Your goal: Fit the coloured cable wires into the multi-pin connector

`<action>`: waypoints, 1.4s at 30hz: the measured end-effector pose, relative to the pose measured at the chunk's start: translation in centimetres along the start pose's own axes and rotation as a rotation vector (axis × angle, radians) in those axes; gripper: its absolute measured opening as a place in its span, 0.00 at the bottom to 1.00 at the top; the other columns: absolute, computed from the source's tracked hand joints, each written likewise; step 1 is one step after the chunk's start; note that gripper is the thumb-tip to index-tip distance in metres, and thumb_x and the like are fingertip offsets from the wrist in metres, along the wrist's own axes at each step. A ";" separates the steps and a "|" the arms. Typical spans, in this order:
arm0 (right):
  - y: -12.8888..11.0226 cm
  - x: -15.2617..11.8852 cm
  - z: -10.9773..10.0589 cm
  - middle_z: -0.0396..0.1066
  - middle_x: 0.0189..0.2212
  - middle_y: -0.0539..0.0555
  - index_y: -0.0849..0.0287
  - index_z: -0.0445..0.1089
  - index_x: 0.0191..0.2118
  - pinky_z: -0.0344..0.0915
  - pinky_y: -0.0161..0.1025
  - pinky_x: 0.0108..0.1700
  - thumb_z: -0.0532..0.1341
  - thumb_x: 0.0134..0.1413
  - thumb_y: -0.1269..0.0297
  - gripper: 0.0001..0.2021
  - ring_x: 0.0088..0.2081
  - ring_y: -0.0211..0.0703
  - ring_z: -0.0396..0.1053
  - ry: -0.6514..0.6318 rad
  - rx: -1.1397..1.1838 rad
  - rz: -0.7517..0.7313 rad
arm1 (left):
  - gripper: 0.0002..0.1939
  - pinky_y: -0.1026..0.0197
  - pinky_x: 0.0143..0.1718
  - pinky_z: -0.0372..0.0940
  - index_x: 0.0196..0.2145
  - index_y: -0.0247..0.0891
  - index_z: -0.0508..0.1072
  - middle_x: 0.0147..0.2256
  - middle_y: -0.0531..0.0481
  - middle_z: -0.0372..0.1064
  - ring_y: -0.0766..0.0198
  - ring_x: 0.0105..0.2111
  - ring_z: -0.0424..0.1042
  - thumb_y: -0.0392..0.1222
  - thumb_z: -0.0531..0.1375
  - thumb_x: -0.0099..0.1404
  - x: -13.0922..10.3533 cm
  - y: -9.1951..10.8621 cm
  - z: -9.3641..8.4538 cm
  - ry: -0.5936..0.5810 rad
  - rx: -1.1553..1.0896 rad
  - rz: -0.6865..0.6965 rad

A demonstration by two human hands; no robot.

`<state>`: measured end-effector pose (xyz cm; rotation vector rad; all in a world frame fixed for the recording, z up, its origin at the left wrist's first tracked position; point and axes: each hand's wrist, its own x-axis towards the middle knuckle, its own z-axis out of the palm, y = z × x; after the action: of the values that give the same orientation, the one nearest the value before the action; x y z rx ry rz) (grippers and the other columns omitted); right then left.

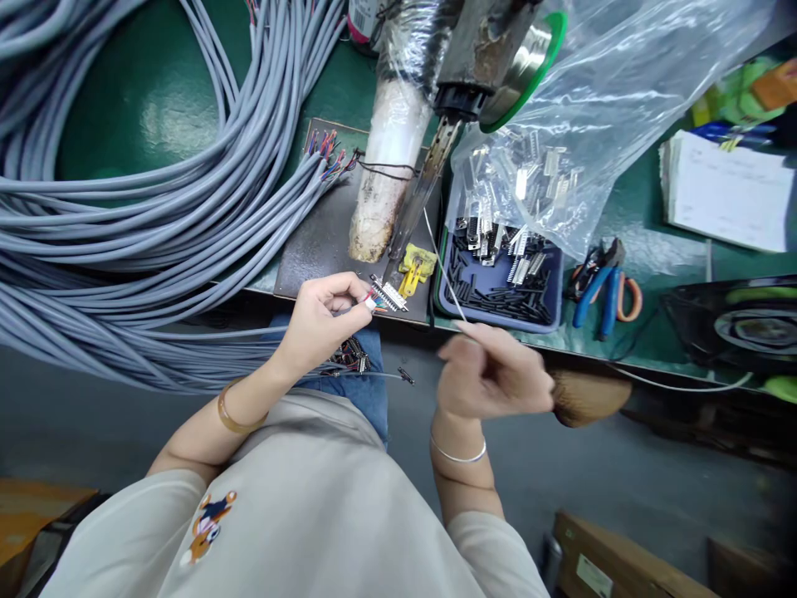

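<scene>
My left hand point(320, 324) pinches a cable end with coloured wires point(379, 309) between thumb and forefinger. The wires meet a metal multi-pin connector point(389, 295), lying at the tip of a soldering iron point(423, 191) that slants down from above. Whether the wires are joined to its pins is too small to tell. My right hand point(495, 370), slightly blurred, is closed on a thin strand of solder wire point(445, 270) in front of the table edge. A yellow clip-like piece point(415, 270) sits just right of the connector.
Bundled grey cables point(249, 183) fill the left side. A blue tray point(498, 311) holds connectors and black sleeves beneath a plastic bag point(598, 108). Further right are pliers point(601, 291) and a paper pad point(726, 191). A solder spool point(529, 71) hangs above; finished-looking connectors point(352, 355) rest on my lap.
</scene>
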<state>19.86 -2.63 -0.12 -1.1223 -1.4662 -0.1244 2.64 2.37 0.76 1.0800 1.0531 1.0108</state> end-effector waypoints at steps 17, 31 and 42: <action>-0.8 -0.8 2.2 0.83 0.39 0.52 0.54 0.73 0.38 0.79 0.40 0.40 0.65 0.59 0.74 0.07 0.40 0.42 0.82 -0.267 0.036 0.147 | 0.04 0.69 0.14 0.47 0.22 0.35 0.76 0.21 0.52 0.72 0.77 0.14 0.54 0.36 0.68 0.50 0.0 0.2 -0.7 -0.039 -0.183 -0.070; 0.2 -0.3 2.3 0.83 0.41 0.54 0.54 0.71 0.37 0.79 0.39 0.41 0.66 0.57 0.76 0.09 0.40 0.42 0.82 -0.278 0.034 0.055 | 0.07 0.69 0.14 0.46 0.23 0.37 0.72 0.15 0.60 0.58 0.77 0.13 0.50 0.36 0.67 0.51 0.5 0.2 -0.3 -0.040 -0.167 -0.065; 0.7 -0.1 2.5 0.83 0.41 0.55 0.56 0.72 0.39 0.79 0.38 0.42 0.67 0.56 0.78 0.09 0.40 0.42 0.82 -0.273 0.035 0.005 | 0.07 0.69 0.21 0.57 0.23 0.36 0.72 0.14 0.62 0.55 0.76 0.15 0.52 0.35 0.66 0.55 0.7 0.4 0.0 -0.025 -0.143 -0.007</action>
<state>18.52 -0.67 -1.24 -1.1478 -1.7000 0.0608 2.72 3.12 1.09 0.9693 0.9487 1.0484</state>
